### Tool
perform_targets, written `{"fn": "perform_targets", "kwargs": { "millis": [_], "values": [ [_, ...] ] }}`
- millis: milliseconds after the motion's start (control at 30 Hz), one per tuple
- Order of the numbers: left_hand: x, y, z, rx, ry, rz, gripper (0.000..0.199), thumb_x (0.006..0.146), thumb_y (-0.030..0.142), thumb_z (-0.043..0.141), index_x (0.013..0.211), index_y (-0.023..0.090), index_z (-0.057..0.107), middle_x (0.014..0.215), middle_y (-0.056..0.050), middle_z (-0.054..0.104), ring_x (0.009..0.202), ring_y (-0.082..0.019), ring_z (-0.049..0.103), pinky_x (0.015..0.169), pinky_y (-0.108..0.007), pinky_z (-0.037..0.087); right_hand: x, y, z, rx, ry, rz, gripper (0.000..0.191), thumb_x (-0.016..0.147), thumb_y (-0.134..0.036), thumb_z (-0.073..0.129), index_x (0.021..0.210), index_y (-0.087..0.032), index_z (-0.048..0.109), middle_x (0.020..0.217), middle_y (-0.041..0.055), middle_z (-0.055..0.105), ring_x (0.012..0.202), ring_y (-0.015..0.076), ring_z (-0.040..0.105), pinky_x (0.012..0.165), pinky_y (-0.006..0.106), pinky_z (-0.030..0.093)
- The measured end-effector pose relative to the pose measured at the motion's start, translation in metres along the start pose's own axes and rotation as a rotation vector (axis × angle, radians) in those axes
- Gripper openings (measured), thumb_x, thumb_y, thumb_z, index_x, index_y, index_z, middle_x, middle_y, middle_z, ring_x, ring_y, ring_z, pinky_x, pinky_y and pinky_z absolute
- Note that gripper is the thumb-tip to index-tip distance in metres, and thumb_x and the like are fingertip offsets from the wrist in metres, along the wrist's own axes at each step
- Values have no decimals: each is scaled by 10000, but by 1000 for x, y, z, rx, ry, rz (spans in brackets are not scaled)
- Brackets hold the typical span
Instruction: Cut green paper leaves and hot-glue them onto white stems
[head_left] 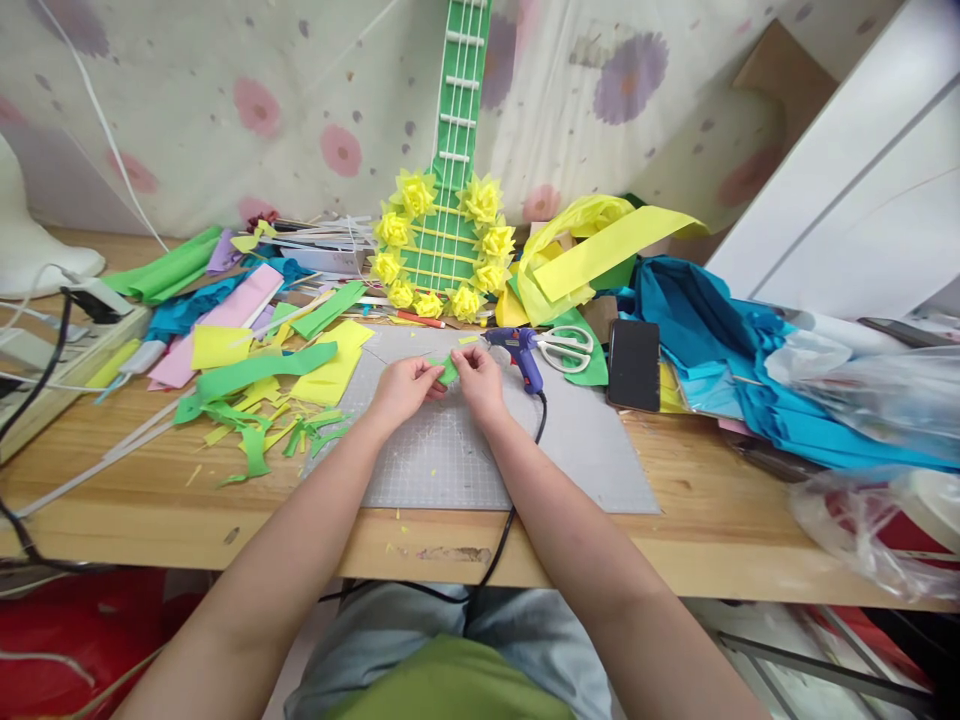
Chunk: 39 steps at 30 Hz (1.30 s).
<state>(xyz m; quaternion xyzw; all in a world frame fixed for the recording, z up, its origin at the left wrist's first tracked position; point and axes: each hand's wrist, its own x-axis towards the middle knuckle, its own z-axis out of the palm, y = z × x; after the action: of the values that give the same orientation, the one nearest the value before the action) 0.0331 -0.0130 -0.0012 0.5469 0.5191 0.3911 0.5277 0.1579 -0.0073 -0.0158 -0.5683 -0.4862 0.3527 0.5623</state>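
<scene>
Between both hands is a small piece of green paper [448,373], held over the grey cutting mat [427,465]. My left hand [407,388] pinches its left side with thumb and fingers. On the other side, the fingers of my right hand [480,378] are closed on the paper's upper right edge. A purple glue gun [521,356] lies just right of my right hand, its black cord running down past the mat. White-handled scissors [566,347] rest beside it. Behind the hands stands a green paper guitar [439,250] ringed with yellow paper flowers [480,200].
Green and yellow paper scraps [259,425] are heaped left of the mat. A black phone [634,365] lies at the mat's right edge, near crumpled blue paper [697,320]. A power strip [82,370] with cables sits far left. Plastic-wrapped rolls [900,520] are at right.
</scene>
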Motion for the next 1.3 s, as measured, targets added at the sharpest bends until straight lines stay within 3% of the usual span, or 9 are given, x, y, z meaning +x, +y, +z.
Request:
{"fn": "perform_targets", "kwargs": {
  "millis": [167,433,667,833,1033,1133,1300],
  "values": [
    [-7,5,11,-119,1,-48,283,674,406,646,663,149,530,685,-50,673,611,-172,649,490,-248,488,-2,-2,-1,11,55,-13,181,712,-362,493,647,-195,472,618,-23,510,589,114,456,598,254,371],
    [-3,3,17,-105,-23,-85,279,689,348,648,610,166,452,541,-15,635,501,-146,617,499,-248,482,-2,2,1,77,100,25,208,707,-390,496,645,-194,462,631,-21,501,600,113,458,613,257,375],
    [-3,-1,11,-24,-52,-70,303,666,414,656,620,182,466,512,-32,622,488,-171,604,485,-282,479,-2,1,1,109,62,94,220,692,-410,513,657,-201,452,623,-28,460,578,104,424,556,241,359],
    [-6,2,8,-124,5,-14,329,643,444,662,707,165,500,619,-33,638,592,-170,631,483,-250,480,-1,2,-1,138,9,99,251,674,-438,538,652,-200,461,610,-31,460,544,96,398,532,242,341],
    [-4,3,3,-189,56,37,400,511,353,765,750,150,518,587,26,567,558,-114,564,483,-229,477,-4,-2,-1,161,-152,79,290,617,-461,597,624,-187,503,570,-48,457,512,82,374,519,240,315],
    [-1,2,0,-215,87,51,384,509,305,771,755,149,521,547,47,535,523,-97,533,488,-225,470,-5,-6,-3,159,-213,83,313,606,-484,602,659,-184,532,601,-42,487,513,79,376,504,235,310],
    [-2,5,-1,-271,119,26,401,516,268,769,814,157,525,566,49,544,553,-103,546,511,-231,477,-5,-7,-5,153,-195,86,306,580,-463,637,649,-184,534,598,-40,498,516,76,391,513,231,327]
  ]
}}
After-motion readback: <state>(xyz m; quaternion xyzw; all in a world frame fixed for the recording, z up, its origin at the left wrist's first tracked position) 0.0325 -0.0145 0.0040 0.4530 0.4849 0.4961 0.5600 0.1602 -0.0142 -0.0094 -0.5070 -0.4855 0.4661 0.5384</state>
